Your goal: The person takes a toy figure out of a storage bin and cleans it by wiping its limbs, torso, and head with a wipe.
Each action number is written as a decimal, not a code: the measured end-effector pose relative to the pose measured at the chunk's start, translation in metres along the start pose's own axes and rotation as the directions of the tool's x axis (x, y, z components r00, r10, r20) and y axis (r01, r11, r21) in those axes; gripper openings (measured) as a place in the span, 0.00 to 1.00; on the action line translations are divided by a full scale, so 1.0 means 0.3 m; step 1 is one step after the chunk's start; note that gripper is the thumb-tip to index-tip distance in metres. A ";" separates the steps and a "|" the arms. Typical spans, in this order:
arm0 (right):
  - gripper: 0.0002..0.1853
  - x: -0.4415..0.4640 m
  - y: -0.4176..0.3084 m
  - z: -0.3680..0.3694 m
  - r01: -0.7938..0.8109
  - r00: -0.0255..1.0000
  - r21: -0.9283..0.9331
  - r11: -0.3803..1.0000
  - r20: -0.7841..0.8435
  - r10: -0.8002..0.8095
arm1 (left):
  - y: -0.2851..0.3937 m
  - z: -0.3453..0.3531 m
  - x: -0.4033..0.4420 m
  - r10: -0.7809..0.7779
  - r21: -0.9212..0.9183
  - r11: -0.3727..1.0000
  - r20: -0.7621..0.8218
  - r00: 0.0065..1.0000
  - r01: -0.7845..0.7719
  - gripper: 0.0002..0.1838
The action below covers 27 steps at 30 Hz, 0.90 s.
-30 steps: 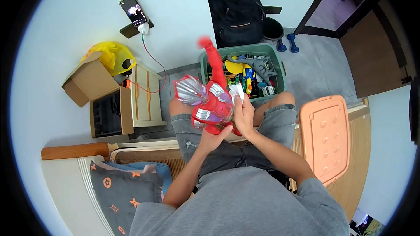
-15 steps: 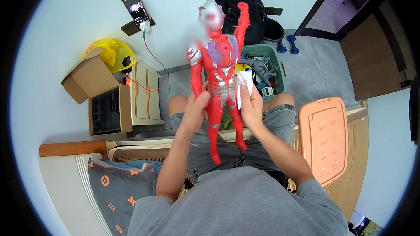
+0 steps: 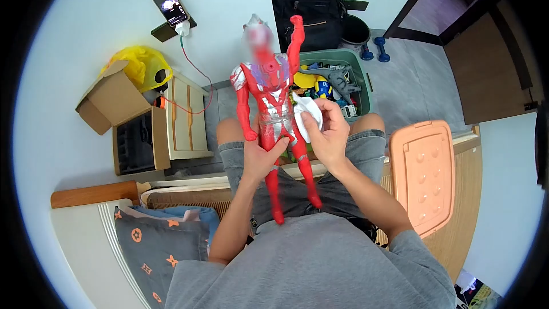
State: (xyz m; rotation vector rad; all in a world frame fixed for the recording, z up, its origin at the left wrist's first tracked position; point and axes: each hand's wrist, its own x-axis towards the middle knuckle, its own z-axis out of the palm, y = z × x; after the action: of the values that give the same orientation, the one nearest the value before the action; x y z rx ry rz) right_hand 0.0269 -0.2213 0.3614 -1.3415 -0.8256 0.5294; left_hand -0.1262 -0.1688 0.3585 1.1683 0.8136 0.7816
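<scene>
A large red and silver toy figure is held upright above my lap, its front towards me and one arm raised. My left hand is closed round its hip and upper thigh, the thumb across the front. My right hand pinches a white cloth or tissue against the side of the figure's waist. Behind the figure stands a green bin of toys, with a grey dinosaur and a yellow and blue toy on top.
An orange lid lies at the right. At the left are an opened cardboard box, a yellow bag and a small cabinet. A black backpack and blue dumbbells stand beyond the bin. A charging phone is on the wall.
The figure, first tilted with its head towards me, has swung upright, then shifted slightly left and down. My left hand has moved to its hip. The white cloth has come against its waist.
</scene>
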 end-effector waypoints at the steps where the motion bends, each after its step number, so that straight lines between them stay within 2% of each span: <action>1: 0.10 0.007 -0.014 0.007 0.010 1.000 0.023 1.000 0.002 -0.010 | 0.017 0.002 0.003 0.078 0.101 0.992 0.010 0.997 -0.079 0.41; 2: 0.10 0.017 -0.033 0.010 0.009 1.000 0.024 1.000 -0.005 -0.009 | 0.029 0.007 0.004 0.153 0.201 0.967 0.028 0.988 -0.155 0.42; 3: 0.11 0.028 -0.054 0.012 0.272 0.962 -0.119 0.955 0.068 -0.265 | 0.006 0.016 0.010 0.266 0.220 0.938 0.032 0.963 -0.267 0.41; 4: 0.13 0.034 -0.063 0.013 0.518 0.855 -0.236 0.822 0.173 -0.489 | -0.010 0.020 0.007 0.265 0.222 0.938 0.039 0.963 -0.267 0.41; 5: 0.16 0.028 -0.051 0.014 0.571 0.821 -0.258 0.779 0.191 -0.539 | -0.024 0.022 -0.008 0.253 0.245 0.933 0.079 0.964 -0.265 0.40; 7: 0.16 0.015 -0.025 0.005 0.515 0.857 -0.277 0.811 0.140 -0.496 | -0.023 0.029 -0.040 0.225 0.348 0.904 0.113 0.968 -0.250 0.37; 8: 0.16 0.010 -0.017 -0.007 0.461 0.886 -0.291 0.838 0.100 -0.452 | -0.032 0.028 -0.044 0.217 0.349 0.905 0.117 0.969 -0.245 0.37; 9: 0.16 0.022 -0.011 -0.021 0.431 0.899 -0.321 0.843 0.073 -0.431 | -0.040 0.030 -0.051 0.213 0.273 0.934 0.089 0.973 -0.229 0.39; 10: 0.14 0.021 -0.032 -0.021 0.265 0.960 -0.316 0.911 -0.001 -0.280 | -0.045 0.033 -0.058 0.207 0.195 0.957 0.059 0.977 -0.214 0.41; 12: 0.13 0.007 -0.012 -0.009 0.073 0.995 -0.137 0.988 -0.051 -0.081 | -0.045 0.029 -0.064 0.196 0.161 0.966 0.063 0.979 -0.203 0.41; 14: 0.13 -0.018 -0.022 -0.002 0.349 0.937 -0.231 0.908 0.070 -0.342 | -0.060 0.022 -0.063 0.214 0.177 0.959 0.046 0.976 -0.219 0.41; 15: 0.12 -0.028 -0.030 0.006 0.421 0.907 -0.238 0.875 0.119 -0.404 | -0.069 0.017 -0.063 0.217 0.179 0.959 0.045 0.975 -0.221 0.41; 18: 0.12 -0.024 -0.017 0.017 0.459 0.888 -0.244 0.855 0.155 -0.432 | -0.079 0.008 -0.055 0.173 0.202 0.961 0.092 0.981 -0.189 0.40; 19: 0.13 -0.010 -0.022 0.014 0.403 0.915 -0.250 0.880 0.100 -0.391 | -0.079 0.012 -0.051 0.213 0.197 0.954 0.080 0.974 -0.225 0.39; 20: 0.11 -0.001 -0.012 0.004 0.309 0.949 -0.332 0.891 0.051 -0.310 | -0.079 0.013 -0.050 0.253 0.192 0.946 0.067 0.965 -0.261 0.37; 21: 0.10 0.007 -0.028 0.008 0.136 0.989 -0.205 0.969 -0.033 -0.145 | -0.073 0.012 -0.054 0.252 0.194 0.946 0.066 0.965 -0.260 0.37; 22: 0.09 0.012 -0.045 0.010 -0.041 0.995 -0.063 0.997 -0.093 0.035 | -0.065 0.013 -0.060 0.176 0.131 0.975 0.030 0.984 -0.178 0.36; 24: 0.08 0.017 -0.039 -0.007 -0.012 0.995 -0.130 0.991 -0.098 -0.001 | -0.050 0.017 -0.063 0.016 -0.007 1.000 -0.023 1.000 -0.016 0.33; 26: 0.09 0.023 -0.049 -0.018 0.201 0.976 -0.194 0.960 -0.043 -0.213 | -0.049 0.016 -0.056 0.018 0.004 1.000 -0.042 0.999 -0.018 0.32; 27: 0.09 0.024 -0.046 -0.017 0.203 0.976 -0.195 0.960 -0.043 -0.215 | -0.050 0.013 -0.049 -0.007 -0.007 1.000 -0.032 0.999 0.007 0.32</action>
State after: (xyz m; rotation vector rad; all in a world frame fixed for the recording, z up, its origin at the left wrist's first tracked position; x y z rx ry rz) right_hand 0.0336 -0.2215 0.3764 -1.4169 -0.9710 0.2450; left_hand -0.1286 -0.1865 0.3467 1.1486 0.8404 0.7990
